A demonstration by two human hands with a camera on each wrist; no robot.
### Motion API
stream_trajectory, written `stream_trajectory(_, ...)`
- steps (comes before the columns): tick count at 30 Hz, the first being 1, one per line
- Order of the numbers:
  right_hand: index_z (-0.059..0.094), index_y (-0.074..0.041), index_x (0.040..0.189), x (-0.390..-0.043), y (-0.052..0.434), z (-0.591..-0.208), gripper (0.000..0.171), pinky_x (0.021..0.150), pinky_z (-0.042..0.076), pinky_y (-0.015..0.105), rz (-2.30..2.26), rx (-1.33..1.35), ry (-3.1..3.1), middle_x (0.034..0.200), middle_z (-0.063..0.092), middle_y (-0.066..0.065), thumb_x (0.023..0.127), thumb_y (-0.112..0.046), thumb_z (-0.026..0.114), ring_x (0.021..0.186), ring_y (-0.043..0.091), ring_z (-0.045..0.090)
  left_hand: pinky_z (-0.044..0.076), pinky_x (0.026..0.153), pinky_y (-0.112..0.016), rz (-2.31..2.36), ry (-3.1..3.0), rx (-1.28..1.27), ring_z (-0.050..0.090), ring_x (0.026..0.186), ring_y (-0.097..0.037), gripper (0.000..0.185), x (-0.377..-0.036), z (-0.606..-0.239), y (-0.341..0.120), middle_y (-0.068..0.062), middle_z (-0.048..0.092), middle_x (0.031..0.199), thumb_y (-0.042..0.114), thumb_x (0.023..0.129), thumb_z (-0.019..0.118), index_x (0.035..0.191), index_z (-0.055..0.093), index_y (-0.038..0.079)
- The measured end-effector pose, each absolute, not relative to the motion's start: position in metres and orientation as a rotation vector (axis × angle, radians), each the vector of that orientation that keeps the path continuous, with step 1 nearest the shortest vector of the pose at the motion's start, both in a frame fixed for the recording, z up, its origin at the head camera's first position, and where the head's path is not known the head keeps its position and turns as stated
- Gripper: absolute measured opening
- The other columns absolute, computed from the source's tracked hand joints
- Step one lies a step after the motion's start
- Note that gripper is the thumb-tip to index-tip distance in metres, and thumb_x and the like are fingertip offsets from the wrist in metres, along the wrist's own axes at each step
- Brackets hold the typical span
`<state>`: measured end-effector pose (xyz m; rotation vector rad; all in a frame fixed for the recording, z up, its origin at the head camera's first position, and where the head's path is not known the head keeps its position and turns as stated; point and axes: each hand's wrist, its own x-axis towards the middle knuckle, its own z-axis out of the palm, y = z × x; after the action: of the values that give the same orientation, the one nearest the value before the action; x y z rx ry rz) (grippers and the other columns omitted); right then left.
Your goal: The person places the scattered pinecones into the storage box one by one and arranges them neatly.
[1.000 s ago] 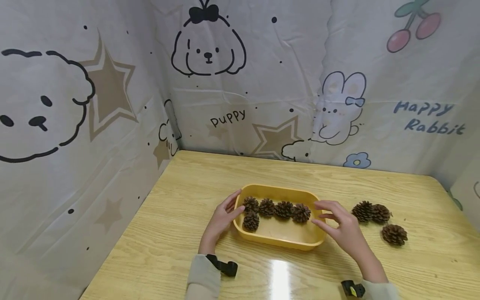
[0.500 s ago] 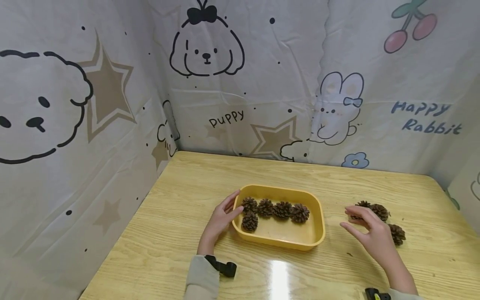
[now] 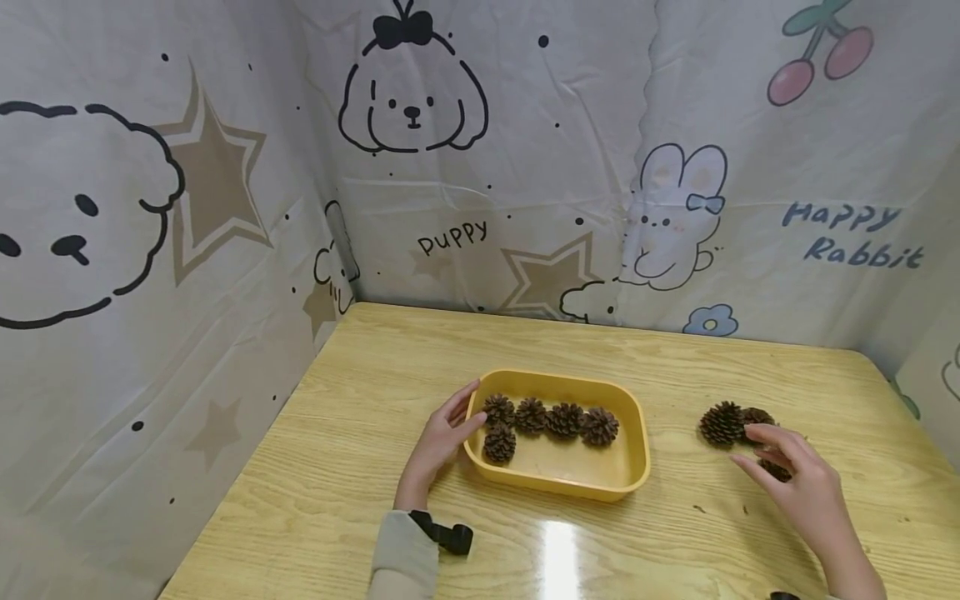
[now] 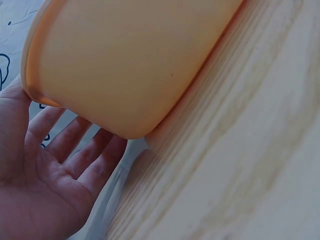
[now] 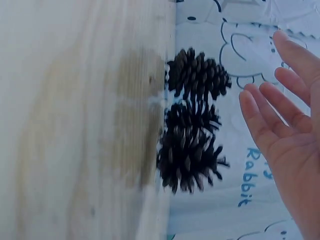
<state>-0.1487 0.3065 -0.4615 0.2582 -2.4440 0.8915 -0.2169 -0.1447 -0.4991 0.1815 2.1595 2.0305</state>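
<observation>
Left hand (image 3: pixel 438 443) flat against yellow tray (image 3: pixel 634 467) end, fingers straight. Right hand (image 3: pixel 802 487) spread, empty, over three loose pine cones (image 3: pixel 722 423) right of tray; contact probably none yet. Risk: scales snagging, neighbour cone knocked rolling.

I see a counter (image 3: pixel 360 433) of pale wood grain under a glossy coat that throws back a bright glare. The yellow tray (image 3: pixel 633 467) looks like smooth, matt plastic. The pine cones (image 3: pixel 722 422) are dry, rough and scaly. The printed backdrop (image 3: pixel 570 150) reads as creased, matt cloth.
</observation>
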Motion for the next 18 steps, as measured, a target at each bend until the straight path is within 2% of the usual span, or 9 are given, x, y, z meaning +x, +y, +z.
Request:
stream_trajectory(7, 0.066, 0.000, 0.119, -0.145, 0.330, -0.467, 0.046, 0.073, 0.034, -0.010, 0.807, 0.128, -2.475, 0.118, 0.035, -0.038, 0.076, -0.007, 0.082, 0.096, -0.036, 0.033, 0.034, 0.119, -0.049, 2.029, 2.160, 0.174, 0.034, 0.147, -0.029, 0.060, -0.218, -0.500, -0.144, -0.005, 0.034, 0.159, 0.025, 0.096, 0.064, 0.150, 0.040, 0.028)
stream_trajectory(12, 0.065, -0.003, 0.123, -0.144, 0.341, -0.474, 0.048, 0.076, 0.031, -0.010, 0.800, 0.052, -2.485, 0.117, 0.044, -0.032, 0.079, -0.012, 0.082, 0.100, -0.036, 0.029, 0.034, 0.119, -0.049, 2.035, 2.156, 0.171, 0.035, 0.146, -0.029, 0.059, -0.219, -0.500, -0.144, -0.004, 0.034, 0.159, 0.024, 0.096, 0.064, 0.150, 0.040, 0.028)
stream_trajectory(15, 0.062, -0.002, 0.126, -0.143, 0.348, -0.478, 0.049, 0.079, 0.026, -0.013, 0.812, 0.004, -2.508, 0.116, 0.040, -0.037, 0.082, -0.015, 0.079, 0.102, -0.035, 0.026, 0.034, 0.119, -0.050, 2.038, 2.154, 0.178, 0.035, 0.146, -0.030, 0.060, -0.219, -0.500, -0.144, -0.005, 0.034, 0.159, 0.023, 0.096, 0.064, 0.151, 0.039, 0.027)
stream_trajectory(18, 0.058, 0.000, 0.132, -0.141, 0.354, -0.482, 0.054, 0.076, 0.027, -0.013, 0.857, -0.068, -2.573, 0.122, 0.050, -0.017, 0.086, -0.021, 0.077, 0.099, -0.034, 0.023, 0.035, 0.118, -0.050, 2.036, 2.158, 0.179, 0.036, 0.146, -0.030, 0.060, -0.219, -0.500, -0.144, -0.005, 0.034, 0.159, 0.023, 0.096, 0.064, 0.151, 0.039, 0.027)
